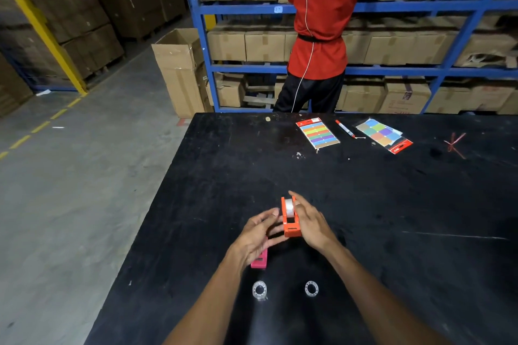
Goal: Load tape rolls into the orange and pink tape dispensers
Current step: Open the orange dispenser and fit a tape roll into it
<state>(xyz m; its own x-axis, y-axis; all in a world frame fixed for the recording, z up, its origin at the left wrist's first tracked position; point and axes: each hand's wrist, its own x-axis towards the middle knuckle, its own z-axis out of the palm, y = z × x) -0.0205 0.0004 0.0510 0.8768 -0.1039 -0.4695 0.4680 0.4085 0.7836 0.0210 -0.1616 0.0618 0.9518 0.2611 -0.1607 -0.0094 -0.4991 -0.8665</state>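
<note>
The orange tape dispenser [290, 221] stands on the black table [392, 204] with a clear tape roll [289, 206] seated in its top. My right hand [309, 223] rests against the dispenser's right side, fingers along it. My left hand [259, 234] hovers just left of it with fingers spread, holding nothing. The pink tape dispenser [260, 260] lies under my left hand, mostly hidden. Two clear tape rolls lie flat near the front: one [259, 289] on the left, one [311, 288] on the right.
At the far side of the table lie two packs of coloured labels [317, 132] [383, 134] and a red marker [345, 128]. A person in a red shirt [322, 22] stands beyond the table at blue shelving with cardboard boxes. The table's left edge drops to the concrete floor.
</note>
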